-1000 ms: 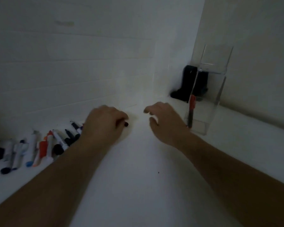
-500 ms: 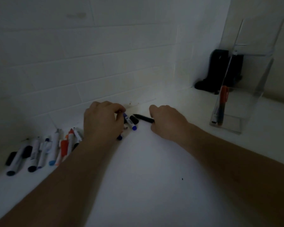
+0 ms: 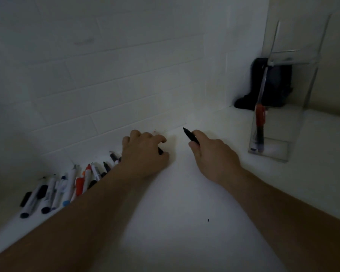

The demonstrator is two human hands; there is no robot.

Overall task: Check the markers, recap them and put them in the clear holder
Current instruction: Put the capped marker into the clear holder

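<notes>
Two bare hands reach forward over a white surface (image 3: 175,222) that meets a white tiled wall (image 3: 106,75) in dim light. The right hand (image 3: 214,156) has its fingers curled around a slim black marker (image 3: 190,135), whose uncapped pointed tip angles up and to the left, towards the wall; the rear of the barrel is hidden inside the grip. The left hand (image 3: 143,154) lies knuckles-up with its fingers curled, and a small dark piece (image 3: 161,151) shows at its fingertips; whether this is a cap or a marker end cannot be told, since the hand covers most of it. The two hands are near each other but apart, with bare surface between them.

Left of the left forearm, a row of loose markers (image 3: 67,187) lies side by side along the foot of the wall: white barrels with black, blue and orange caps or ends, some partly hidden behind the arm. A detached black cap (image 3: 26,198) lies at the far left end of the row.

To the right, well apart from the hands, a tall clear plastic holder (image 3: 277,154) stands upright on the surface near the corner. Inside it, a marker with a red cap and dark barrel (image 3: 260,124) leans against the holder's left wall, cap upward. Behind the holder, a black object (image 3: 277,83) sits in the corner; its nature cannot be told. A tiny dark speck (image 3: 208,220) lies on the surface between the forearms.
</notes>
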